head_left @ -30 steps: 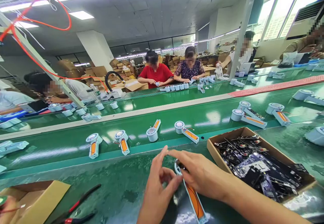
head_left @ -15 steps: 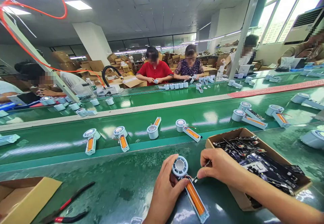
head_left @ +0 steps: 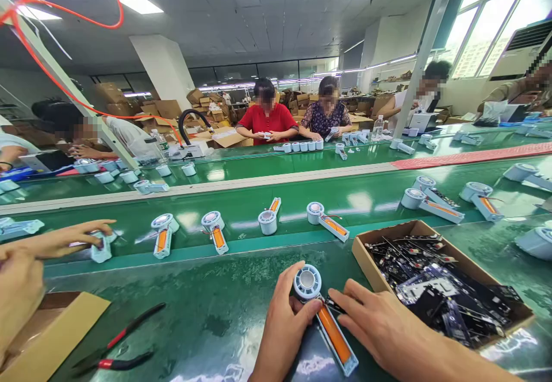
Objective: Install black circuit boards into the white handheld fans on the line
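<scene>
My left hand (head_left: pixel 282 319) is wrapped round the neck of a light-blue handheld fan (head_left: pixel 307 279), which lies face up on the green bench. In the fan's open handle sits an orange battery (head_left: pixel 333 335), with thin wires near the neck. At the right side of that neck, my right hand (head_left: pixel 373 319) pinches a small black circuit board (head_left: pixel 335 302), mostly covered by the fingers. The board touches or nearly touches the handle; I cannot tell which.
An open cardboard box (head_left: pixel 375 264) of black circuit boards stands at right. Red-and-black pliers (head_left: pixel 116 342) lie left, beside another carton (head_left: pixel 73 336). Several fans line the green belt (head_left: pixel 241 238). At left, a co-worker's hands (head_left: pixel 56 238) touch a fan. People work opposite.
My right hand has turned flatter, its fingers lowered over the board beside the fan's neck. A co-worker's hands have come in at left onto a fan. My left hand keeps its hold.
</scene>
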`<state>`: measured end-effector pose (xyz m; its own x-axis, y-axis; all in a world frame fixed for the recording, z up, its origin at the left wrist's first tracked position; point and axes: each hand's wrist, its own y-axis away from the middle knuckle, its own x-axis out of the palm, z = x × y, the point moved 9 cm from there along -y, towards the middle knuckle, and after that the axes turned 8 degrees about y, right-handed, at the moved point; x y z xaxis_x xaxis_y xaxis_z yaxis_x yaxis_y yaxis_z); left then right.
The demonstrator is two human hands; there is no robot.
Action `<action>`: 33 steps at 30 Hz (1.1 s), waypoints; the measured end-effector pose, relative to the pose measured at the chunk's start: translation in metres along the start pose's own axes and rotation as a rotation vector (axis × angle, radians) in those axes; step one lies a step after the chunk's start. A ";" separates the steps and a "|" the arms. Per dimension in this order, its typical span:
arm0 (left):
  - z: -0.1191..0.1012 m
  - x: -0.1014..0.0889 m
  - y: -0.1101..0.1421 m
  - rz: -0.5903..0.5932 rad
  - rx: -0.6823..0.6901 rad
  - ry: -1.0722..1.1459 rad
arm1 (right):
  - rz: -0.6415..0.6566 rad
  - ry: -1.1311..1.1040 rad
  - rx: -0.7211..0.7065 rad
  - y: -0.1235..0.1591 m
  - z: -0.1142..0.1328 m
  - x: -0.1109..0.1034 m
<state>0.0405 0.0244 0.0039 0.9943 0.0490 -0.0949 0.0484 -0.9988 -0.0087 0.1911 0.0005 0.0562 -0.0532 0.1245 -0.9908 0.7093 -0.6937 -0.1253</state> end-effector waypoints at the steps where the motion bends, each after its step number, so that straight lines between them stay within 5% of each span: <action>1: 0.000 0.001 0.001 -0.001 -0.011 0.012 | 0.024 -0.043 0.054 -0.001 -0.002 0.004; 9: 0.015 0.018 0.006 0.051 -0.114 0.265 | 0.304 -0.612 0.360 -0.013 -0.018 0.010; 15: 0.019 0.026 0.005 0.042 -0.182 0.190 | 0.109 -0.441 0.295 -0.019 -0.014 -0.003; 20: 0.010 0.017 0.004 -0.072 -0.017 0.125 | -0.142 -0.250 0.293 -0.005 0.003 0.009; 26: 0.027 0.018 0.012 0.023 -0.079 0.342 | -0.437 -0.275 0.255 0.014 0.020 0.033; 33: 0.023 0.012 0.014 0.058 -0.088 0.325 | -0.552 -0.251 0.372 0.022 0.020 0.044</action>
<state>0.0505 0.0108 -0.0206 0.9733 0.0027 0.2294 -0.0150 -0.9971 0.0752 0.1904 -0.0238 0.0087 -0.5279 0.3915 -0.7537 0.2476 -0.7780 -0.5774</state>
